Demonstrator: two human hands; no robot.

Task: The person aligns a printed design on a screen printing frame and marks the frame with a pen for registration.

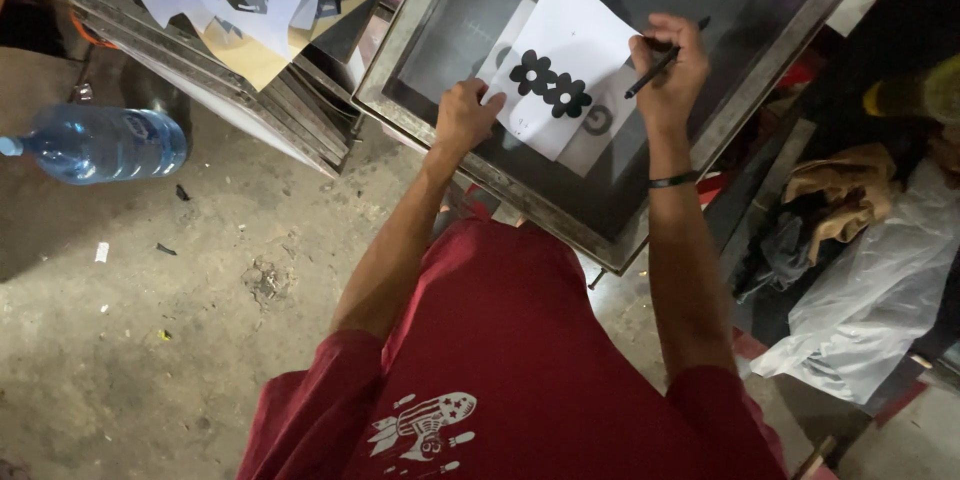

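Left hand (466, 116) half closed, pinching white sheet (560, 65) by its near edge, flat on mesh frame (420, 30). Right hand (672, 68) closed around black pen (655, 70), just beside sheet. Better to press paper firmly, move pen slowly.

Sheet (560, 65) lies on the frame (420, 50), left hand (463, 115) on its left edge, right hand (672, 68) with pen (655, 70) right. Bottle (100, 143) lies far left on the floor (150, 340).

free: screen mesh (480, 40) above paper (565, 65) | blocked: stacked frames (290, 105) left, probably
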